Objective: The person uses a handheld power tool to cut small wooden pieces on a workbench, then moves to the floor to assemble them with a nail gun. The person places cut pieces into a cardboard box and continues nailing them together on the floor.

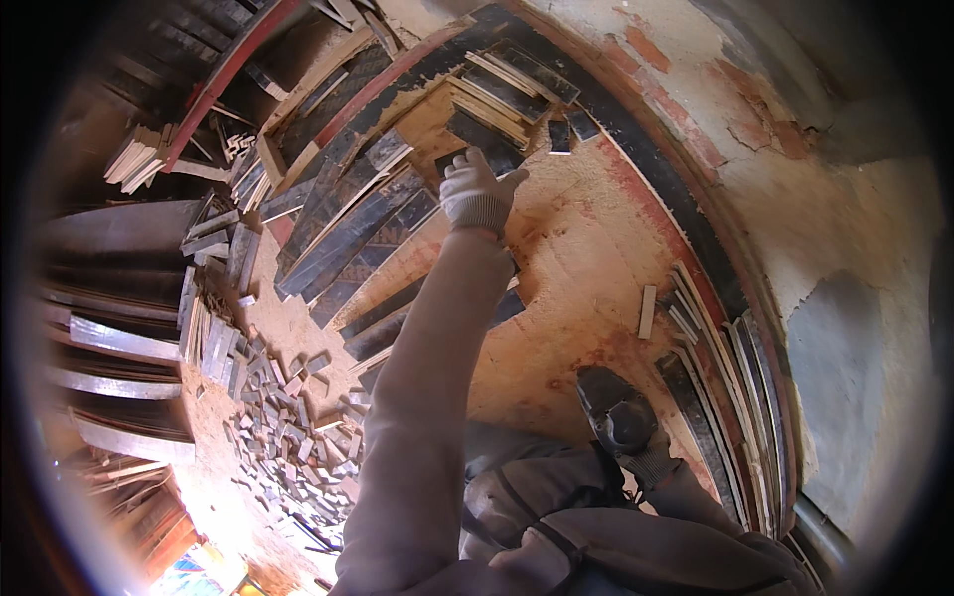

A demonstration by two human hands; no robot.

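My left hand (479, 191), in a pale knit glove, reaches far forward over the dusty floor. Its fingers curl over a small dark board piece (449, 163), with the thumb out to the right. Just beyond lies a dark flat board (484, 135) beside a stack of thin wood strips (497, 107). Low on the right, close to my bent leg, my right hand (636, 442) is in shadow. It seems closed around a dark, rounded object (604, 397) whose kind I cannot make out; its fingers are hard to tell apart.
Dark-faced boards (368, 233) lie left of my arm. Many small wood offcuts (298, 427) are heaped at lower left. Long strips (720, 397) lean along the peeling wall (835, 248) at right. Stacked panels (119, 382) stand far left, and a loose pale strip (647, 312) lies right.
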